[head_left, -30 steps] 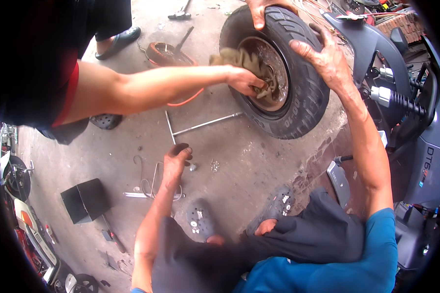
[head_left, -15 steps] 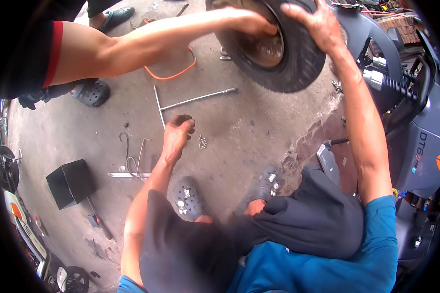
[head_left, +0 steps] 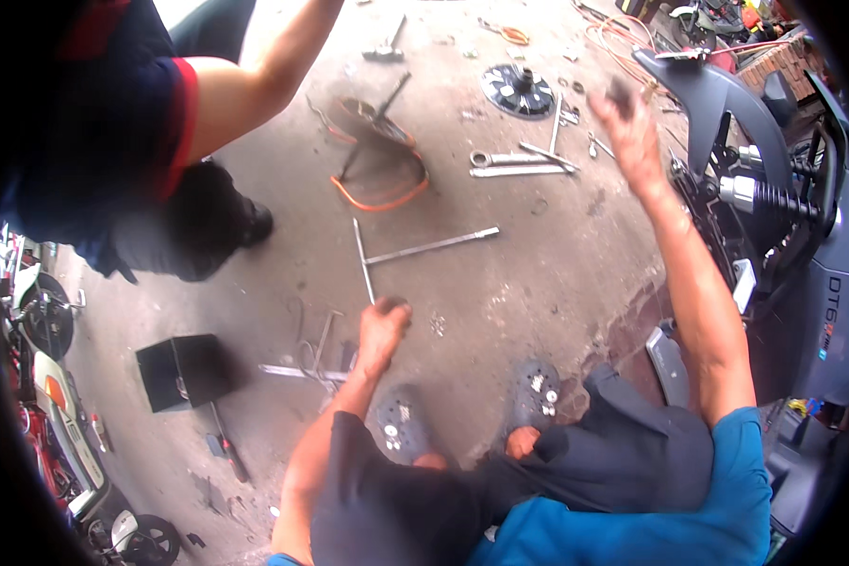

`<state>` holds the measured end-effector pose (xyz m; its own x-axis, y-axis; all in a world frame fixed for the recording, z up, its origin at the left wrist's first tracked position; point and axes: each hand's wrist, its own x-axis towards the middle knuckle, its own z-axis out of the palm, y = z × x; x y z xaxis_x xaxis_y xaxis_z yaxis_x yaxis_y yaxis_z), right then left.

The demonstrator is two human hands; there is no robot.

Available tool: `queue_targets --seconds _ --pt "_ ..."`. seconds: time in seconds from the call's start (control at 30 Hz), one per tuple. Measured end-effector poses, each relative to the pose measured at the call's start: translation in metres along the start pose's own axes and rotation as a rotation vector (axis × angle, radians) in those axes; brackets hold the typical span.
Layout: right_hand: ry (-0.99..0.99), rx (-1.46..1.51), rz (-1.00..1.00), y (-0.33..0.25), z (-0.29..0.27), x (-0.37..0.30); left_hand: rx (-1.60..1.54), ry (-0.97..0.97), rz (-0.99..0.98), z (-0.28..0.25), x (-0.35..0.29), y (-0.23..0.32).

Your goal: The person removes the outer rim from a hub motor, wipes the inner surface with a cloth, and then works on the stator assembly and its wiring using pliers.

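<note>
My right hand (head_left: 632, 141) is raised at the upper right beside the grey scooter (head_left: 816, 245), fingers apart and slightly blurred, with nothing seen in it. My left hand (head_left: 383, 332) hangs low in front of my left knee, its fingers curled and their inner side hidden. Just past it a silver T-handle wrench (head_left: 432, 247) lies on the concrete; one bar end appears right by my knuckles, and I cannot tell whether they touch. A little pile of small metal fasteners (head_left: 438, 325) is on the floor to the right of that hand.
A co-worker's arm (head_left: 274, 80) crosses the upper left. Farther off lie an orange-edged stand (head_left: 382, 198), several wrenches (head_left: 519, 172), a black round finned part (head_left: 517, 91) and a hammer (head_left: 385, 52). At left are a black box (head_left: 184, 373) and a screwdriver (head_left: 228, 453).
The wheel that my right hand and the co-worker held has gone out of view. My right hand has let go of it. The co-worker has shifted, and the view has swung upward.
</note>
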<state>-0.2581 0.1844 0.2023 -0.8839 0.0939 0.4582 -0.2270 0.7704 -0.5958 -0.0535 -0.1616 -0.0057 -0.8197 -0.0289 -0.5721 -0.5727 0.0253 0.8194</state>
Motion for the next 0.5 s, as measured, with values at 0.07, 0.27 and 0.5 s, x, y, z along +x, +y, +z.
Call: queue_targets --seconds 0.07,0.27,0.5 --pt "-0.151 0.083 0.263 0.025 0.008 -0.029 -0.025 0.012 -0.002 0.002 -0.004 -0.001" --pt "-0.402 0.182 0.435 0.042 0.003 -0.065 0.012 -0.004 -0.043 0.002 -0.011 0.005" --pt "-0.508 0.221 0.427 0.053 0.0 -0.076 0.072 0.009 -0.027 0.01 -0.014 0.006"
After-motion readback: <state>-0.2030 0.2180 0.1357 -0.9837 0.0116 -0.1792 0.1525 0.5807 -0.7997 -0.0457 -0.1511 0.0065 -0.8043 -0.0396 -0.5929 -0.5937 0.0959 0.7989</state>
